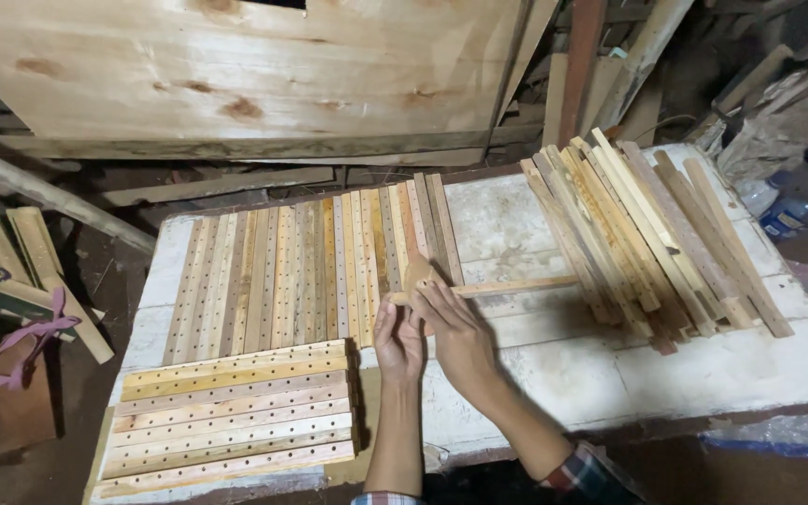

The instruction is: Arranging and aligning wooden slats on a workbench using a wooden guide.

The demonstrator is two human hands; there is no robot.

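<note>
My right hand (458, 329) grips a thin wooden slat (516, 286) that lies crosswise over the white table (694, 369), its far end reaching the pile of plain slats (642, 238) on the right. My left hand (396, 341) is raised beside it, fingers close to the slat's near end and to a small wooden piece (418, 271); whether it holds anything I cannot tell. Just left of both hands lies a flat row of drilled slats (310, 271).
A second stack of drilled slats (236, 416) sits at the table's near left corner. A large plywood panel (236, 70) leans behind the table. Loose wood and a pink strap (35, 341) lie on the floor at left; clutter at right.
</note>
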